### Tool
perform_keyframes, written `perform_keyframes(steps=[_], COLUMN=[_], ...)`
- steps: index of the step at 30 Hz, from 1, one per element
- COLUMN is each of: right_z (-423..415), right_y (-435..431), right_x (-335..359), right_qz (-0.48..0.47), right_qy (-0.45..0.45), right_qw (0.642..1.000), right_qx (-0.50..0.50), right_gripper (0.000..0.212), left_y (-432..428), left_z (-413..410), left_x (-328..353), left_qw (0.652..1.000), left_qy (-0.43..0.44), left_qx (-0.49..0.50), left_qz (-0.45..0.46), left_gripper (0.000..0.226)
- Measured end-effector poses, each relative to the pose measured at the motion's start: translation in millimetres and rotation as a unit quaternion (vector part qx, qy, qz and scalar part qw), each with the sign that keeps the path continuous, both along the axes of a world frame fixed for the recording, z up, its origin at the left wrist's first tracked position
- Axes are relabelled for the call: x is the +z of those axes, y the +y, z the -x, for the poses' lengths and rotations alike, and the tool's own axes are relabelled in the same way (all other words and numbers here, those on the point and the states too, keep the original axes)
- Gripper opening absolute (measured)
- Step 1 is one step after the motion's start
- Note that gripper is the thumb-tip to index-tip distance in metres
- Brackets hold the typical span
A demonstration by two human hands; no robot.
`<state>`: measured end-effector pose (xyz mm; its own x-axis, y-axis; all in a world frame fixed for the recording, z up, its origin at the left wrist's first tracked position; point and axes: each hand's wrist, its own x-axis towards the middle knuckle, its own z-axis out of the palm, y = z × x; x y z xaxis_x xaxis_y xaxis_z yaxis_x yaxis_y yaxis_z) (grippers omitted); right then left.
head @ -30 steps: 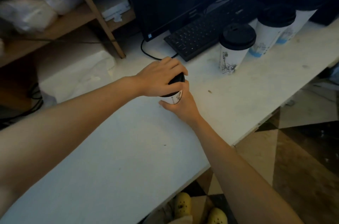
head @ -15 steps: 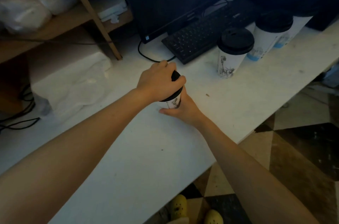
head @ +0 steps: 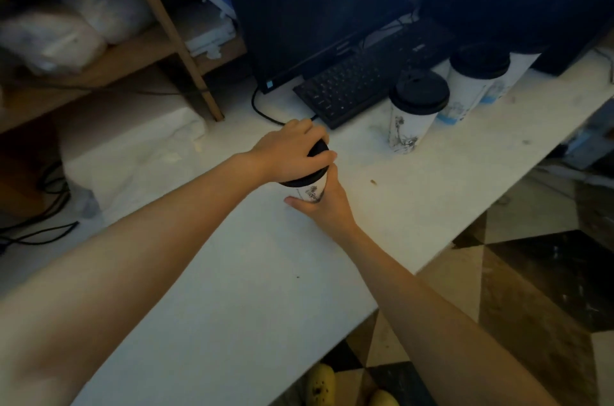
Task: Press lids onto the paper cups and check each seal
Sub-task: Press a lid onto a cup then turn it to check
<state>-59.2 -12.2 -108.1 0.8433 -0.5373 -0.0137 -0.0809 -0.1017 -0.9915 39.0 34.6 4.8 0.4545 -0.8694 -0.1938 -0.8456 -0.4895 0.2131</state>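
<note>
**Both hands on one cup, lid under the palm**

A paper cup (head: 310,193) stands upright on the white surface (head: 252,289), about midway along it and closer to its back edge than to its front edge. A black lid (head: 307,178) sits on top of the cup. The left hand (head: 292,153) lies over the lid, palm down, fingers curled across the top and the thumb along the lid's near rim; its grip is closed over the lid. The right hand (head: 324,203) wraps the cup's wall from the front-edge side, thumb showing at the left of the cup and fingers around the right; its grip is closed on the cup. Whether the lid is fully seated all round cannot be told, since the left hand hides most of it.

Toward the right back corner stand more cups, each upright and capped in black: a printed cup (head: 413,113) nearest, well apart from the held one, and a second cup (head: 471,79) just behind it, with a third partly hidden beyond. A keyboard (head: 358,83) lies along the back edge, close beside the printed cup, in front of a dark monitor (head: 315,6). A wooden shelf (head: 99,50) stands at the left back.
</note>
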Motion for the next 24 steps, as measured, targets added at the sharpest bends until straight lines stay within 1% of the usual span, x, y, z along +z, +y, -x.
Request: perform_keyframes(steps=[2,6,8,10,11,13,14,15,17,18,19,20,21,22,24], right_z=[5.3,10.4,11.8,14.1,15.5,17.4,18.4,18.8,23.6,28.0,31.7,36.9,40.7,44.1,50.3], right_y=[-2.2,-16.4,-27.1,-38.9,-45.2,-55.1,-57.9,-59.7,-58.3,-57.0,-59.1,-61.7,-67.8,-74.4,-90.1], right_x=[17.5,77.7,112.7,147.1,163.6,195.6,210.5,224.2,251.0,263.1,271.8,280.8,288.1,295.7,308.8], right_qz=[0.015,0.078,0.118,0.166,0.193,0.253,0.287,0.330,0.423,0.448,0.454,0.443,0.412,0.367,0.247], right_qy=[-0.002,-0.021,-0.035,-0.054,-0.059,-0.052,-0.038,-0.018,0.023,0.026,0.024,0.021,0.019,0.013,0.001], right_qw=[1.000,0.997,0.992,0.985,0.979,0.966,0.956,0.942,0.902,0.889,0.887,0.895,0.910,0.929,0.966], right_qx=[-0.001,0.001,0.001,-0.003,-0.011,-0.030,-0.040,-0.056,-0.087,-0.090,-0.079,-0.058,-0.038,-0.033,-0.078], right_gripper=[0.076,0.081,0.077,0.071,0.070,0.071,0.073,0.076,0.078,0.079,0.079,0.079,0.075,0.068,0.051], left_y=[1.3,-4.3,-5.5,-5.5,-4.9,-3.5,-2.1,-0.4,1.2,1.5,2.6,4.2,6.2,7.5,10.4], left_z=[0.9,9.5,11.4,12.0,13.2,17.4,19.5,21.2,22.1,21.3,21.4,21.4,21.3,20.4,20.1], left_x=[18.9,83.4,119.7,154.4,171.1,200.5,212.9,222.8,234.8,238.3,241.6,243.9,245.9,247.4,249.0], left_qw=[0.998,0.992,0.988,0.983,0.980,0.968,0.958,0.948,0.931,0.923,0.915,0.909,0.906,0.906,0.902], left_qy=[0.043,0.066,0.065,0.081,0.103,0.176,0.215,0.245,0.271,0.278,0.285,0.292,0.290,0.277,0.241], left_qx=[0.030,0.108,0.143,0.165,0.172,0.173,0.169,0.164,0.155,0.150,0.141,0.129,0.112,0.092,0.054], left_qz=[-0.025,-0.017,-0.006,0.010,0.018,0.050,0.080,0.116,0.191,0.220,0.246,0.268,0.287,0.306,0.355], left_gripper=[0.050,0.066,0.075,0.087,0.094,0.103,0.102,0.095,0.073,0.065,0.060,0.057,0.057,0.057,0.058])
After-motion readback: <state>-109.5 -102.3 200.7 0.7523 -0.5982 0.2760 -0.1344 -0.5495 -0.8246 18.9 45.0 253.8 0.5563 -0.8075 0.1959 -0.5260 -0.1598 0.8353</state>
